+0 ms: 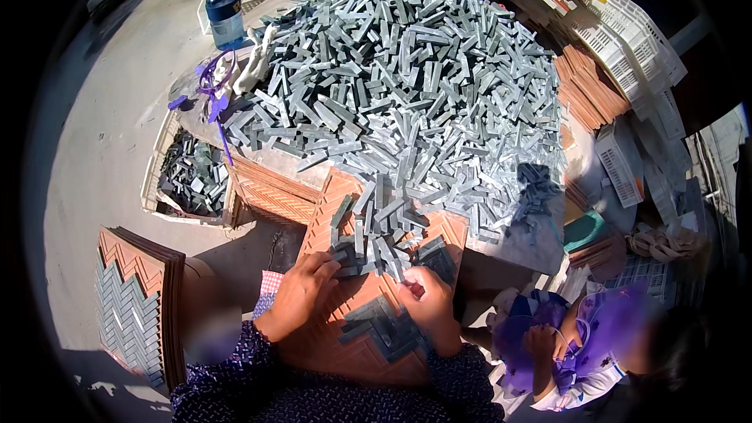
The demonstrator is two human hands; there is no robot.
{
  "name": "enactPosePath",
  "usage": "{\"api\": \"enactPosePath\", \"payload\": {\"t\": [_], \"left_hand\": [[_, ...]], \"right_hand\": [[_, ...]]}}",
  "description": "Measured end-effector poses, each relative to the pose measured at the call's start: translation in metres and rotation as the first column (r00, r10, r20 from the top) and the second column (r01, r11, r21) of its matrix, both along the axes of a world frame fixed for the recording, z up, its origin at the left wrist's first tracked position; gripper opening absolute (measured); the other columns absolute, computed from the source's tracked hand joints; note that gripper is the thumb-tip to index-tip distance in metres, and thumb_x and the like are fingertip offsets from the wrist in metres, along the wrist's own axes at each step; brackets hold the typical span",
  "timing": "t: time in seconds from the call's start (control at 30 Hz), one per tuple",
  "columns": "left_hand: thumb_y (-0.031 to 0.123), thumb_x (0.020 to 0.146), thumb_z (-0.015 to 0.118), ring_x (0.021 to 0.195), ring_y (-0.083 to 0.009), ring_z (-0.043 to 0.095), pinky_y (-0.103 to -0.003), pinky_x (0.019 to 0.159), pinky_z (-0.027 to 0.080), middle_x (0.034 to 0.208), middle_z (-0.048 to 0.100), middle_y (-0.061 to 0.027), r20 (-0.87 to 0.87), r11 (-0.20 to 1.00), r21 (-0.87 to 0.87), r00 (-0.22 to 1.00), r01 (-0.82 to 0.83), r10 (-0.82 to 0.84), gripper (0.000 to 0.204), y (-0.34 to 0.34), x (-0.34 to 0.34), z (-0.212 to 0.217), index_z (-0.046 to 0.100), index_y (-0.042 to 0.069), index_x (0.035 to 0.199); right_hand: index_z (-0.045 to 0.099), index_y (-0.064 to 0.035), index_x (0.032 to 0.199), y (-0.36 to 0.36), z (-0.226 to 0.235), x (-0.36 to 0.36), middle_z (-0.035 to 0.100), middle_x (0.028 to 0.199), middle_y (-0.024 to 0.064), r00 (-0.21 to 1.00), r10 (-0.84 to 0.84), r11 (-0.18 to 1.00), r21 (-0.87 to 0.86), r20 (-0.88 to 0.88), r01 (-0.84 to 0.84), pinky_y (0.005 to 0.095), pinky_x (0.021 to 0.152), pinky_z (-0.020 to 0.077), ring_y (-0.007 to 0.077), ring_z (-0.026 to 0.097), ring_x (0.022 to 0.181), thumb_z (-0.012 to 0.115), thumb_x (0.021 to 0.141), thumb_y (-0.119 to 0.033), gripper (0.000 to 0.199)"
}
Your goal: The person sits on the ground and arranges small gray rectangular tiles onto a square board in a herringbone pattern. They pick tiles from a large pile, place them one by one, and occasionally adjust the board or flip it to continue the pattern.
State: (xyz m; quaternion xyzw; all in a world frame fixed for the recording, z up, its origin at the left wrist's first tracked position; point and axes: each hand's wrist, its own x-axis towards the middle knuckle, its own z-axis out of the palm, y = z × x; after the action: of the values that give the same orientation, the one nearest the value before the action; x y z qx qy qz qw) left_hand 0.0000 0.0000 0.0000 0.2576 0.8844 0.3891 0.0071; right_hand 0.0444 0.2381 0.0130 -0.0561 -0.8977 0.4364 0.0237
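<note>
Grey tiles [368, 254]: small heap I'm working sits on the orange zigzag tray [356, 345], just below the big grey pile [407, 86].
Left hand [301, 294]: fingers curled onto the heap's left edge.
Right hand [427, 301]: closed; pinching something, can't tell what.
Hidden: tray's near edge, under my sleeves.
Room: bare tray between hands.

table [291, 163] | grey tile strips heap [407, 94] | blue bottle [225, 8]

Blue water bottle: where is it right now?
In the head view the blue water bottle stands at the upper left, at the far-left edge of the grey tile-strip pile, just beyond the purple scissors.
</note>
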Motion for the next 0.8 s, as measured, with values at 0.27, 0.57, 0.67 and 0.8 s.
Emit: {"api": "enactPosePath", "payload": {"t": [0.27,0.57,0.67,0.8], "left_hand": [[0.005,0.074,0.069,0.088,-0.0318,0.058,-0.039,0.075,0.049,0.095,0.061,-0.0128,-0.167,1.0,-0.013,0.986,-0.026,0.024,0.022,-0.002,-0.004,-0.006,0.062,0.001,0.094],[0.014,0.08,0.067,0.085,-0.0324,0.059,-0.039,0.075,0.05,0.094,0.062,-0.0131,0.039,1.0,0.024,0.999,0.008,-0.009,0.02,-0.004,0.018,0.006,0.062,0.003,0.096],[0.017,0.081,0.066,0.088,-0.0323,0.06,-0.039,0.075,0.05,0.095,0.062,-0.0126,0.073,0.999,-0.02,0.996,0.045,-0.044,0.021,0.001,0.024,0.008,0.062,0.004,0.098],[0.016,0.081,0.065,0.088,-0.0313,0.06,-0.038,0.074,0.05,0.096,0.061,-0.0122,0.066,0.996,-0.076,0.997,0.056,-0.051,0.022,0.005,0.027,0.001,0.061,0.004,0.099]], "right_hand": [[0.06,-0.0057,0.096,-0.012,-0.012,0.025,0.062,0.082,0.0127,0.992,0.106,0.981,0.17,-0.07,-0.093,0.0395,0.063,0.0499,0.0313,0.062,0.074,0.07,0.075,-0.009,0.024],[0.06,-0.0041,0.093,-0.008,-0.013,0.024,0.062,0.083,0.0138,0.99,0.119,0.981,0.163,-0.077,-0.105,0.0398,0.066,0.0494,0.033,0.061,0.078,0.07,0.076,-0.008,0.02],[0.06,-0.0037,0.092,-0.006,-0.012,0.024,0.062,0.084,0.014,0.983,0.15,0.973,0.194,-0.102,-0.128,0.0399,0.066,0.0491,0.0332,0.061,0.078,0.068,0.078,-0.008,0.016],[0.062,-0.0036,0.094,-0.001,-0.006,0.021,0.062,0.085,0.0139,0.981,0.192,0.952,0.241,0.01,-0.189,0.0395,0.066,0.0495,0.0331,0.061,0.078,0.065,0.081,-0.009,0.015]]}}
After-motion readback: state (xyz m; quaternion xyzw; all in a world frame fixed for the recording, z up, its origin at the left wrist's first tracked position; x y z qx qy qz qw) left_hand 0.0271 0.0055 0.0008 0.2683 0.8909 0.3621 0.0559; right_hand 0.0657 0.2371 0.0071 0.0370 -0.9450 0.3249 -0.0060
